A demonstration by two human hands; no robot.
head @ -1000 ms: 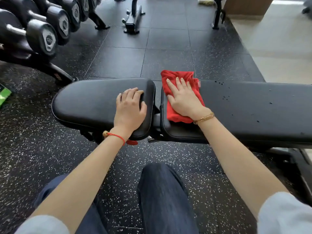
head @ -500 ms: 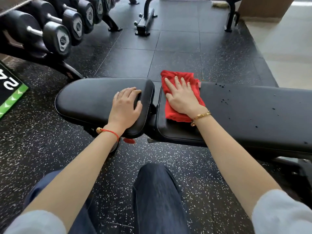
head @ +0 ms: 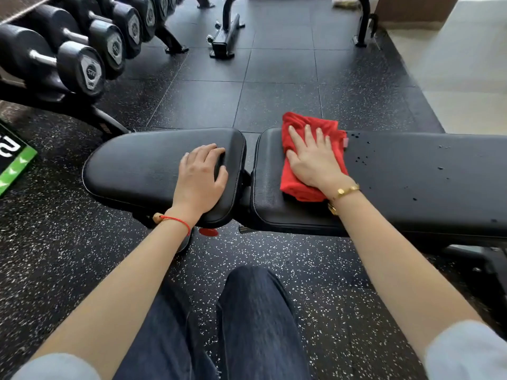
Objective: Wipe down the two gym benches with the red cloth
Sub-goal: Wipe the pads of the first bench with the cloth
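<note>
Since soft and light, likely to bunch and slide on slick vinyl: cloth (head: 297,185), best pressed flat under a whole palm, not pinched. Lying folded on the long pad (head: 411,185) near the gap, droplets (head: 359,157) just beside. Right hand (head: 312,160) spread flat on it, fingers splayed, pinning not clasping. Left hand (head: 201,176) empty, palm down, loosely curled, bracing the seat pad (head: 137,168).
</note>
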